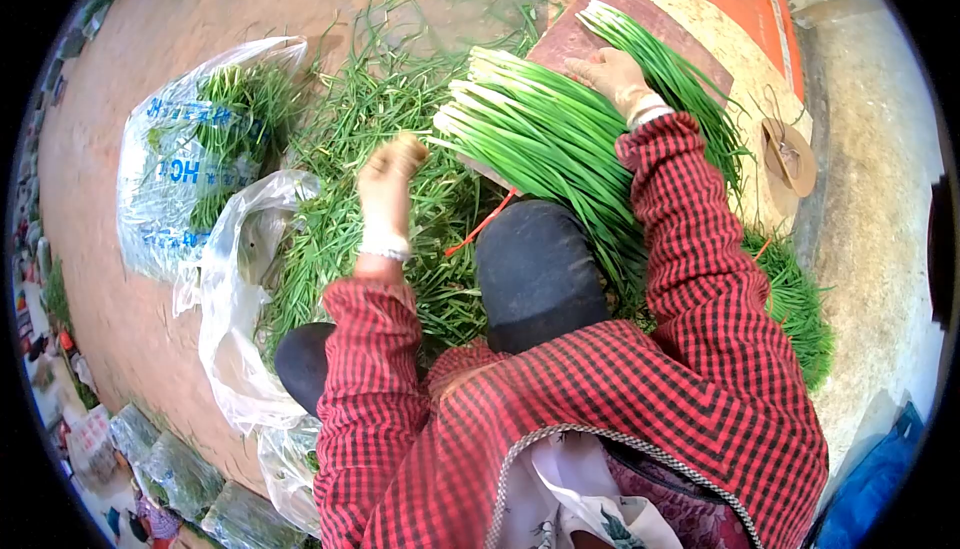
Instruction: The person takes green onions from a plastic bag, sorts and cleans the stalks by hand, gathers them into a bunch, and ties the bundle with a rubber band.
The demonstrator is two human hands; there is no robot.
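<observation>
My left hand [390, 184], in a pale glove, is raised over loose green leaves [350, 129], its fingers curled in; what they hold, if anything, is too small to tell. My right hand [610, 79], gloved too, rests at the upper edge of a large bunch of green stalks [540, 129] with white ends, its fingers partly spread. That bunch lies across a reddish board [610, 9], white ends toward the upper left. A narrower bunch [665, 59] lies beside it, to the right of my right hand.
A clear bag with blue print [180, 174] holds greens at the left. Crumpled clear plastic [235, 319] lies below it. More greens [800, 319] stand at the right, beneath a brown round object [790, 157]. Packed bags [175, 469] sit at the lower left, blue plastic [875, 484] lower right.
</observation>
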